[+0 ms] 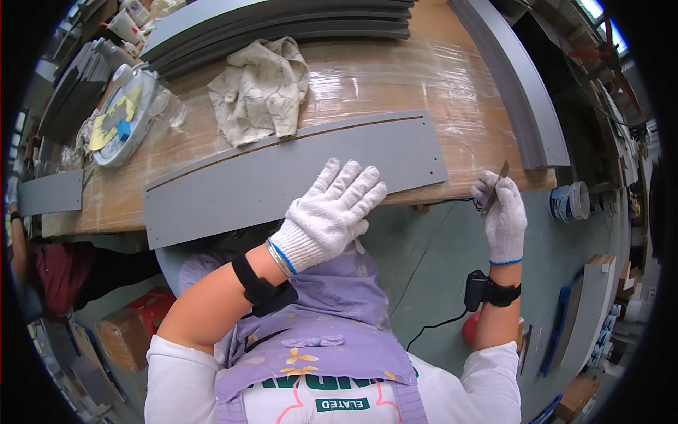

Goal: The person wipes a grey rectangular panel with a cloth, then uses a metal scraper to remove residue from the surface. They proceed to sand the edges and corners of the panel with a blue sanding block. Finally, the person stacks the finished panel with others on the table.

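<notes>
Grey grooved panel point(226, 191), thin pointed blade point(504, 169)
The panel lies at the near edge of the plastic-wrapped surface point(395, 78). The gloved left hand point(329, 213) stretches flat over it, gripping nothing; the gloved right hand point(504, 212) pinches the blade beyond the panel's right end.

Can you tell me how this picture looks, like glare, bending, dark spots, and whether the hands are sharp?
In the head view, white glare streaks the plastic-wrapped table; in the head view, the gray boards at right look bowed, likely from the fisheye, and the corners are black; also in the head view, left hand and right hand look fairly sharp.
</notes>
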Demonstrator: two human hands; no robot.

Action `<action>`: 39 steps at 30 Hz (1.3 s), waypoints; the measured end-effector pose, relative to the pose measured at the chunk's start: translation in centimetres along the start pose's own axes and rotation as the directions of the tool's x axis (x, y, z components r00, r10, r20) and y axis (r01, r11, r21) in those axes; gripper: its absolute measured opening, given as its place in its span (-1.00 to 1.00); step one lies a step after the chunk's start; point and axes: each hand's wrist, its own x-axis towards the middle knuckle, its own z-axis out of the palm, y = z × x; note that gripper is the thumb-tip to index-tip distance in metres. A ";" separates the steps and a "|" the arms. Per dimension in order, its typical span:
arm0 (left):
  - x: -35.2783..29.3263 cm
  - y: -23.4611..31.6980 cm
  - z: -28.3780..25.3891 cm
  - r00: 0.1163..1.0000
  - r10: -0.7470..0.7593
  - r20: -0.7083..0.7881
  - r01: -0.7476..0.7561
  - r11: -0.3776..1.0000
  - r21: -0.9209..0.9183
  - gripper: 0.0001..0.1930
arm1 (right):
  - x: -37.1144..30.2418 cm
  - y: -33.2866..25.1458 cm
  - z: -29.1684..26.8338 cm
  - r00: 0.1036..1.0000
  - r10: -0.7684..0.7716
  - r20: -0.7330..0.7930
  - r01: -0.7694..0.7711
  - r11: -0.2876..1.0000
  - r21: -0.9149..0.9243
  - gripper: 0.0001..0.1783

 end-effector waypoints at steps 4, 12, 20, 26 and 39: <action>-5.3 -2.4 -2.4 0.993 -0.119 0.016 0.119 0.993 -0.026 -0.33 | 4.6 1.1 -1.7 0.995 0.098 -0.027 -0.091 0.979 0.183 -0.80; -27.5 -15.5 -10.5 0.390 -0.912 -0.124 0.874 0.325 0.360 -0.24 | 5.7 1.4 1.5 0.984 0.175 -0.030 -0.166 0.967 0.191 -0.81; -26.8 -11.4 -12.2 0.616 -0.705 -0.353 0.788 0.554 0.269 -0.31 | 9.9 4.0 18.9 0.877 0.383 0.290 -0.423 0.902 0.090 -0.83; -24.0 -10.9 -12.1 0.709 -0.648 -0.278 0.704 0.676 0.220 -0.35 | 13.1 3.0 28.2 0.983 -0.127 0.135 0.176 0.408 -0.896 -0.65; -19.0 -13.0 -8.4 0.792 -0.606 -0.073 0.605 0.763 0.228 -0.30 | -0.2 9.2 22.8 0.838 0.011 0.546 0.534 -0.222 -0.816 -0.26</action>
